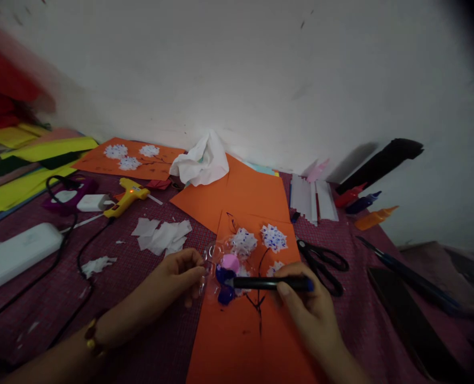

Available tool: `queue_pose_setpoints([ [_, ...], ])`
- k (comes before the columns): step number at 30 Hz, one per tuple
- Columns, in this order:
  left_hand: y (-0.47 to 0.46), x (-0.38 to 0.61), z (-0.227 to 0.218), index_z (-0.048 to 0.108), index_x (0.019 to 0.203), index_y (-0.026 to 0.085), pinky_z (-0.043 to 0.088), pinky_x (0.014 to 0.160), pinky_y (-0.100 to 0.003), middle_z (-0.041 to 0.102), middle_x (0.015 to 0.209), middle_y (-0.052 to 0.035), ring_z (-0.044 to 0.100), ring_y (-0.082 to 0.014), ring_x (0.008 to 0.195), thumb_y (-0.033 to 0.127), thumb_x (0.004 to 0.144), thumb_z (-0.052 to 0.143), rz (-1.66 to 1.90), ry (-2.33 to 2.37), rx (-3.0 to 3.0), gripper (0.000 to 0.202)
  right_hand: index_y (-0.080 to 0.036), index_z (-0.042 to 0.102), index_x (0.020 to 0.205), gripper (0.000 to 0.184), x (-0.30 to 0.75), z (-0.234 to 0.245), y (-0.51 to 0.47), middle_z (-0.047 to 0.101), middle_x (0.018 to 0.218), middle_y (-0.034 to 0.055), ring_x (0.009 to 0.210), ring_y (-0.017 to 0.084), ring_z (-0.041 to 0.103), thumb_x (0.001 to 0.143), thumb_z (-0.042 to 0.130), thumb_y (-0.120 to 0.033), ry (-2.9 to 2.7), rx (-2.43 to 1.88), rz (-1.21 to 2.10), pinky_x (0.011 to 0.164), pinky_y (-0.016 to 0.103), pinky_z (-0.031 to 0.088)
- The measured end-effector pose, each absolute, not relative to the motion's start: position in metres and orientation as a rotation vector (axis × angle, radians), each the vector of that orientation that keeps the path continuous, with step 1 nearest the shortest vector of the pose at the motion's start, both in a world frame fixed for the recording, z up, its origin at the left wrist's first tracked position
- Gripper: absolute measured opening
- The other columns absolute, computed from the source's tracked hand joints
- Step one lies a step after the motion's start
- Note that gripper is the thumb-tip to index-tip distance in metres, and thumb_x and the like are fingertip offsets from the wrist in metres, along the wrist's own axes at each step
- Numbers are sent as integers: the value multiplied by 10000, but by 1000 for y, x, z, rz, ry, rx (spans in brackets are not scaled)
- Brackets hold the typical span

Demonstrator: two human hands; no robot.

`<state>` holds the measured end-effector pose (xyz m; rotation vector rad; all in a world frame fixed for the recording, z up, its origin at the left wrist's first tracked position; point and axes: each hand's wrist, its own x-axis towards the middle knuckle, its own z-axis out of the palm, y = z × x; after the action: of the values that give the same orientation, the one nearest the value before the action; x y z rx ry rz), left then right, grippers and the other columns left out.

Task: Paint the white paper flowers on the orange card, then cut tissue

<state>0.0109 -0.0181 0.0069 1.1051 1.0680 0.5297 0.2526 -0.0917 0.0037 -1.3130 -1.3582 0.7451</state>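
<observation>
My left hand point(181, 274) pinches the left edge of a clear plastic paint palette point(221, 272) that holds pink and blue paint. My right hand point(307, 304) is closed round a dark brush point(267, 283) lying level, its tip in the blue paint. Both rest over an orange paper sheet point(241, 341) with a drawn black branch and white paper flowers point(274, 238) dotted blue.
Black scissors point(323, 261) lie right of the sheet. A yellow glue gun point(127, 196), white paper scraps point(160, 236), a crumpled white cloth point(200, 160), paint bottles point(365, 210), white strips point(313, 198) and a second flowered orange sheet point(131, 157) lie around on the maroon cloth.
</observation>
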Motion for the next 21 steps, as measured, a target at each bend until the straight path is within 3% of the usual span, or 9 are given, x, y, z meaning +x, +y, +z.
queue_pose_setpoints([
  [8,-16,9,4,483,756,202,385,413,-180,571,569,67,468,-67,436,343,749,648,562,1048,1063,217,-236,613,884,81,260,-2,-89,612,622,-19,516,124,555,875,627,-316,-1034,-1171,957,486,217,455],
  [15,-6,-6,-3,514,820,208,375,410,-174,555,600,66,484,-80,490,335,734,712,664,1095,1000,251,-221,580,779,83,296,12,-83,467,585,-62,470,83,406,860,584,-241,-1142,-1379,782,437,197,319],
  [21,-2,-5,3,505,806,210,362,411,-182,536,589,62,464,-84,487,329,742,699,659,1137,1002,236,-206,540,734,87,293,19,-78,444,585,-58,495,92,382,816,555,-226,-1371,-1528,794,455,224,301],
])
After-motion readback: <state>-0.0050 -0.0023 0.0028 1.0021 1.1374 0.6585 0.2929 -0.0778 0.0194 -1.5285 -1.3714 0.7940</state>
